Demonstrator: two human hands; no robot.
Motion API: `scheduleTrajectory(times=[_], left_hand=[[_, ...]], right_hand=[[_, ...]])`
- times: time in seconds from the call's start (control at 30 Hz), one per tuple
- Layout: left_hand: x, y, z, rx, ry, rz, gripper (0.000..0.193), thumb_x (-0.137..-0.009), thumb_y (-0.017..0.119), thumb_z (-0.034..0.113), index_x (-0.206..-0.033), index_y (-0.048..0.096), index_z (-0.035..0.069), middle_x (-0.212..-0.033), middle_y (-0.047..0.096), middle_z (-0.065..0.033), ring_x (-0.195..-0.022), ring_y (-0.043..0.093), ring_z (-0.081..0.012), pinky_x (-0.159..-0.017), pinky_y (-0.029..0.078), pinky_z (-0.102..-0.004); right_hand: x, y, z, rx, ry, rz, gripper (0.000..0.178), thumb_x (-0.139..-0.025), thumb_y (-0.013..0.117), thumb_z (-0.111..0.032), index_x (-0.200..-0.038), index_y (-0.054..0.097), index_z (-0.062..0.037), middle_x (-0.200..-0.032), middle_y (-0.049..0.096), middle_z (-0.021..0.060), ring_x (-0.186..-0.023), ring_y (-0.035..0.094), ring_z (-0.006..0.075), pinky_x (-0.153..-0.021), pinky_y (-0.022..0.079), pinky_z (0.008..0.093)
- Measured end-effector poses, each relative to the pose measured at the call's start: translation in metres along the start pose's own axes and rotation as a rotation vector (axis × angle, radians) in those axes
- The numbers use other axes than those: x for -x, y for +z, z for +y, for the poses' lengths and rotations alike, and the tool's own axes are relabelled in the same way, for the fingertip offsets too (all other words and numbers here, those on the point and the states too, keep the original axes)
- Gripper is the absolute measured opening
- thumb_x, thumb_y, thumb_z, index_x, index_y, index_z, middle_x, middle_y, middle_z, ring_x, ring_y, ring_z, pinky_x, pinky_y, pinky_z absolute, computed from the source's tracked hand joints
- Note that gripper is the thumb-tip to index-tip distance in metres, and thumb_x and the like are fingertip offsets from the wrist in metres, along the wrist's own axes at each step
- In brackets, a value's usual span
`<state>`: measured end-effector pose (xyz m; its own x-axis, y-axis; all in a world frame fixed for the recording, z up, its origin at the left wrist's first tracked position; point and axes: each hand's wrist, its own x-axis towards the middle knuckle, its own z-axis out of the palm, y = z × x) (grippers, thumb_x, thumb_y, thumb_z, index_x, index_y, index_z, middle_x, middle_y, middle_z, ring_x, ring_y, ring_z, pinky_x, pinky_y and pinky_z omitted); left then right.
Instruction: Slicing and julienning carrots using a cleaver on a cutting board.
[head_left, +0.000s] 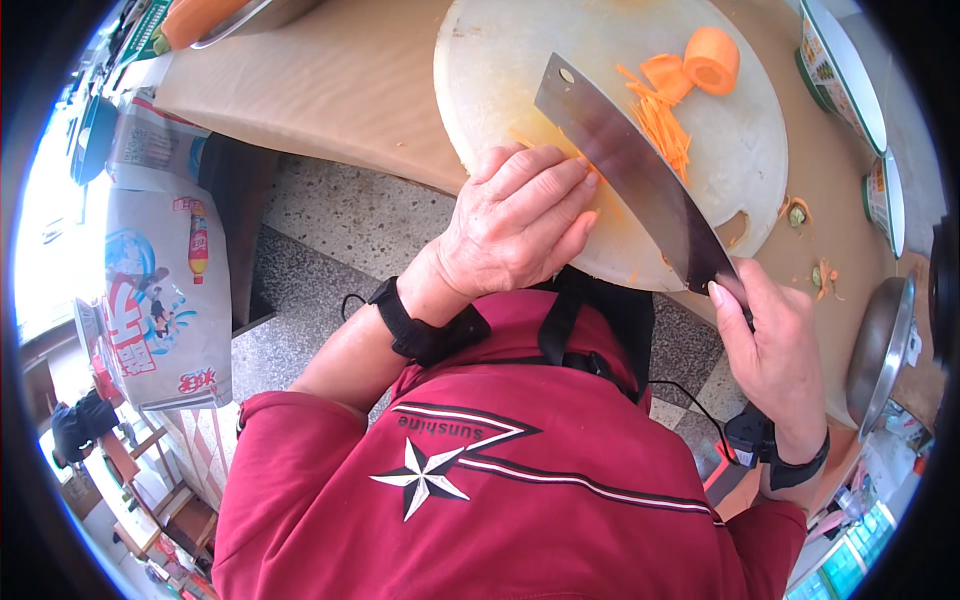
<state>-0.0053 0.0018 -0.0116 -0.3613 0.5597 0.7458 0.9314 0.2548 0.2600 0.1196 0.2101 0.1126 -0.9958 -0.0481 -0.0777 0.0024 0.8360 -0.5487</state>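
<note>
A kitchen cleaver [632,160] with a broad dark blade slants across the round white cutting board [480,60]. My right hand [770,335] is closed around its black handle at the board's near right edge. My left hand [525,215] presses down on the board with bent fingers, left of the blade. Bits of orange carrot [584,163] show at its fingertips; most of the piece is hidden under the fingers. Beyond the blade lie a heap of carrot shreds [660,130], some thin carrot slices [665,75] and a thick carrot chunk [712,62].
Two patterned bowls, one large [840,75] and one smaller [884,205], stand at the right. Nearer me is a metal basin [880,350]. Carrot scraps [825,278] lie on the brown tabletop [330,95]. Far left, a whole carrot [195,20] rests by a metal bowl [265,15].
</note>
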Motion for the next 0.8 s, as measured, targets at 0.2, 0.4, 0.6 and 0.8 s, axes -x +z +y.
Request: scheduleTrajectory(times=[0.2, 0.4, 0.6, 0.8], left_hand=[[0.000, 0.000, 0.000, 0.001, -0.002, -0.004, 0.025, -0.075, 0.068, 0.008, -0.097, 0.070, -0.004, -0.100, 0.067, -0.0120, -0.088, 0.064, -0.0256, -0.074, 0.049, -0.0360], [-0.001, 0.001, 0.001, -0.001, -0.001, 0.007, 0.024, -0.075, 0.068, 0.007, -0.096, 0.070, -0.004, -0.100, 0.067, -0.0118, -0.087, 0.064, -0.0254, -0.073, 0.049, -0.0353], [-0.001, 0.001, 0.002, 0.008, -0.003, 0.008, 0.024, -0.075, 0.068, 0.008, -0.096, 0.070, -0.004, -0.099, 0.067, -0.0122, -0.087, 0.064, -0.0256, -0.072, 0.049, -0.0352], [-0.002, 0.001, 0.004, 0.018, -0.008, 0.010, 0.024, -0.074, 0.069, 0.007, -0.096, 0.070, -0.004, -0.100, 0.067, -0.0123, -0.087, 0.064, -0.0259, -0.073, 0.049, -0.0353]], right_hand=[[0.000, 0.000, 0.000, -0.007, -0.002, -0.010, 0.011, -0.090, 0.058, -0.003, -0.099, 0.055, 0.0028, -0.071, 0.059, 0.0191, -0.063, 0.061, 0.0368, -0.056, 0.044, 0.0427], [-0.001, -0.001, -0.003, -0.034, 0.034, -0.027, 0.008, -0.090, 0.058, -0.003, -0.093, 0.052, 0.0024, -0.068, 0.056, 0.0188, -0.062, 0.058, 0.0382, -0.055, 0.042, 0.0440], [-0.009, -0.002, -0.006, -0.008, 0.010, -0.050, 0.010, -0.091, 0.057, -0.004, -0.088, 0.049, 0.0016, -0.065, 0.053, 0.0193, -0.061, 0.055, 0.0400, -0.054, 0.039, 0.0457], [-0.043, 0.008, -0.013, 0.070, -0.039, -0.064, 0.012, -0.091, 0.055, -0.008, -0.087, 0.049, 0.0023, -0.065, 0.053, 0.0242, -0.065, 0.056, 0.0440, -0.056, 0.040, 0.0491]])
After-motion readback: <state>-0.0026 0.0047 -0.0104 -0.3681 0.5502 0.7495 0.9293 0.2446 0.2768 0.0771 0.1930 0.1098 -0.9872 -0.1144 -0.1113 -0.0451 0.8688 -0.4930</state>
